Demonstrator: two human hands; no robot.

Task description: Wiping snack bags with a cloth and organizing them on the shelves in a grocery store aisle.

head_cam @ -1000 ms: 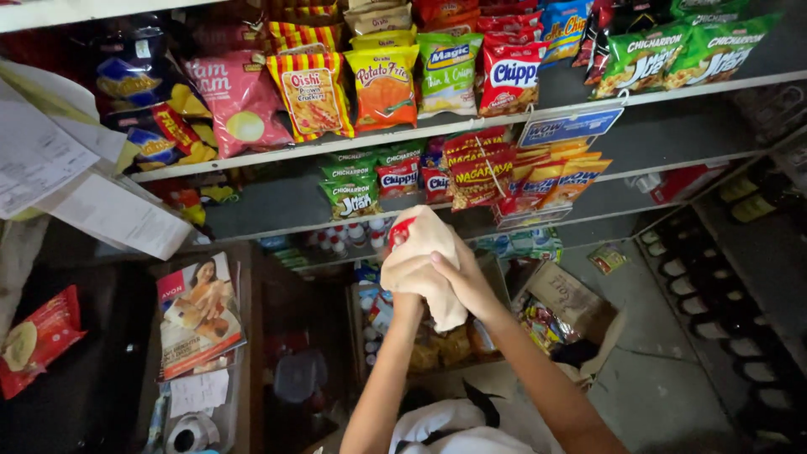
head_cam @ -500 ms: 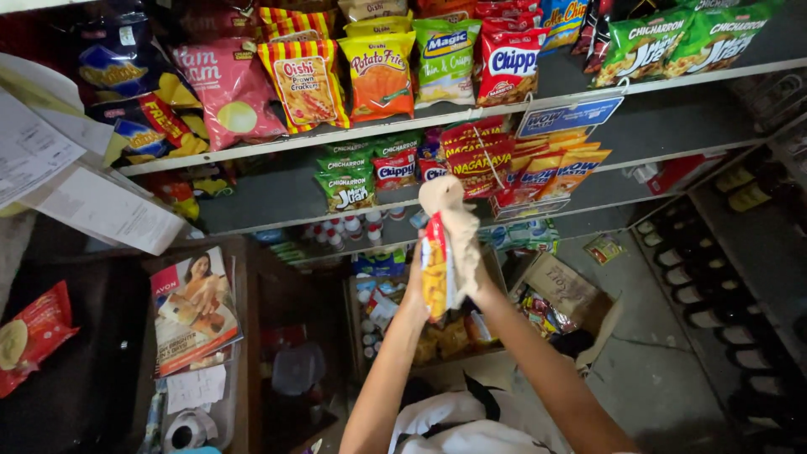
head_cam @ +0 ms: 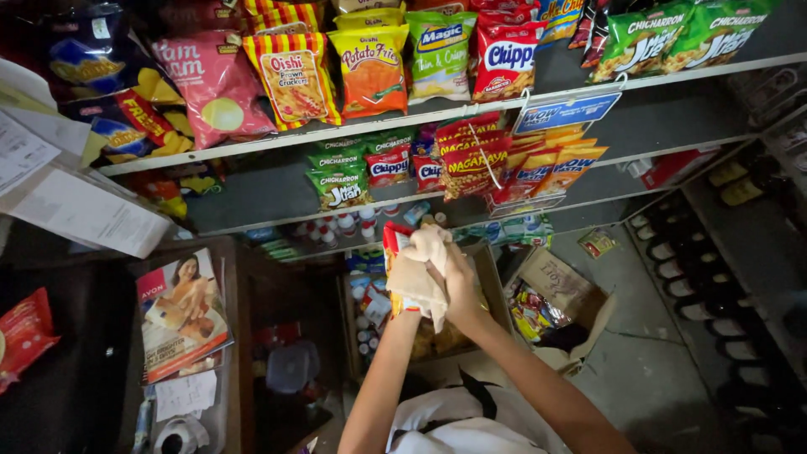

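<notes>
Both hands meet chest-high in front of the shelves. Right hand point(head_cam: 458, 282) closed around a beige cloth point(head_cam: 420, 282) and pressing it onto a snack packet point(head_cam: 393, 244), red and yellow, held upright. Left hand point(head_cam: 405, 294) sits under the cloth, mostly hidden; it seems to grip the packet's lower part, but cannot tell for sure. Packet looks light, crinkly, slippery foil, contents likely crushable; best held by the edges or sealed ends, not squeezed mid-body. Cloth soft and limp.

Below the hands: open cardboard box point(head_cam: 496, 294) of packets. Beyond: hanging snack strips point(head_cam: 471, 164), upper shelf point(head_cam: 336, 134) lined with chip bags. Left: magazine point(head_cam: 181, 324). Right: bottle crates point(head_cam: 689, 261) on the floor.
</notes>
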